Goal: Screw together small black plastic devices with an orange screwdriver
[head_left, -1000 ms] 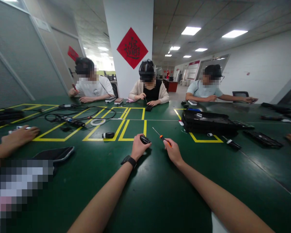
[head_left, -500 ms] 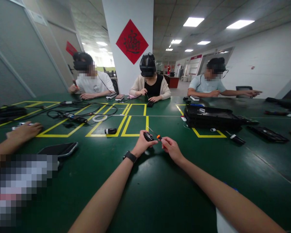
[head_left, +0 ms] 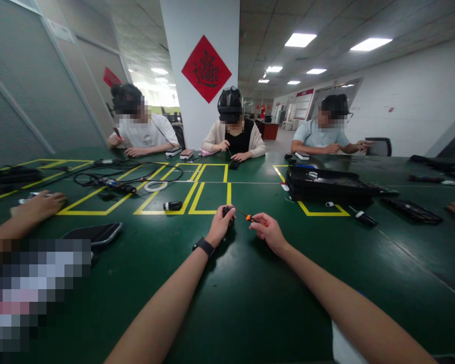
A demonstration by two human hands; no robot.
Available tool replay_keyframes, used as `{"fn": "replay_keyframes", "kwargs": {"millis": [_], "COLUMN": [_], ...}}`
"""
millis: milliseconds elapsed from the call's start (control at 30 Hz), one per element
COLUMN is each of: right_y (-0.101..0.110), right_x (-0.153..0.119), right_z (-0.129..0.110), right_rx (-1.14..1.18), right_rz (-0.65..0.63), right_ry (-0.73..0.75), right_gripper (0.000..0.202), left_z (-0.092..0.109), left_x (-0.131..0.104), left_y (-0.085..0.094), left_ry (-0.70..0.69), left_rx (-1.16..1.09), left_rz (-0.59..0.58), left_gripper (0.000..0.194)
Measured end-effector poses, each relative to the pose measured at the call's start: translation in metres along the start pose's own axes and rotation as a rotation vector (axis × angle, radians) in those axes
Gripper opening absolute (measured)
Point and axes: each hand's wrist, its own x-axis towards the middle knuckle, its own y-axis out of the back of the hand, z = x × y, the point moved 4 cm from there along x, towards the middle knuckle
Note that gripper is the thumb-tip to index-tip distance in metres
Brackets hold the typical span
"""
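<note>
Now the black device (head_left: 231,216), gripped by the left hand (head_left: 218,226) over the table (head_left: 208,308), is turned more edge-on, apparently offered to the screwdriver (head_left: 249,218) pinched in the right hand (head_left: 271,234).

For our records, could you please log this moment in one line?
left grip: small black device; right grip: screwdriver; tip: near device, contact unclear
</note>
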Motion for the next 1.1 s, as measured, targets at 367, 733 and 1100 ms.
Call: {"fn": "replay_keyframes", "kwargs": {"millis": [367,733,1100], "right_y": [0.005,0.010,0.010], "right_x": [0.002,0.000,0.001], "right_z": [-0.007,-0.009,-0.009], "right_rx": [-0.269,-0.474,-1.040], "right_rz": [-0.123,-0.140,-0.142], "right_ry": [0.059,0.119,0.287], "right_gripper": [0.015,0.019,0.029], "left_z": [-0.005,-0.001,0.004], "left_x": [0.006,0.004,0.006], "left_y": [0.012,0.010,0.014], "left_ry": [-0.131,-0.173,-0.148], "left_rx": [0.078,0.223,0.347], "left_rz": [0.020,-0.052,-0.047], "left_gripper": [0.029,0.028,0.026]}}
